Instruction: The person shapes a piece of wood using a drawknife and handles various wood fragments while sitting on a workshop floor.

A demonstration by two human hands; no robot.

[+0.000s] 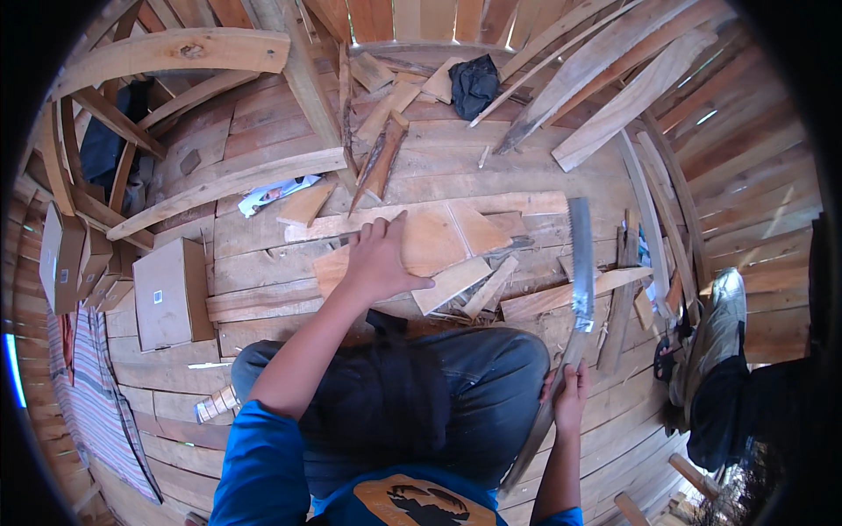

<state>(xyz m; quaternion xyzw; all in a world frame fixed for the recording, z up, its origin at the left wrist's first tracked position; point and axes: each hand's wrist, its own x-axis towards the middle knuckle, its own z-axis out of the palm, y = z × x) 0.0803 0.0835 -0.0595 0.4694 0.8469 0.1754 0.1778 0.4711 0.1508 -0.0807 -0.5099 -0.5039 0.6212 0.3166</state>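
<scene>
A handsaw [581,263] stood off to the right of a board [430,237] that one palm steadied.
The left hand [379,263] lay on the board, thumb and fingers apart, clamped on nothing; the right hand [570,390] was closed around the saw's long handle. The board lay in front of the knees, against or over a long plank [537,203] (which of the two, I couldn't tell), with offcuts [452,286] just beside its near edge. Held only by that palm, it seemed liable to slide or rock under a sideways push, and since the teeth faced it, a stray swing could have scored its surface.
</scene>
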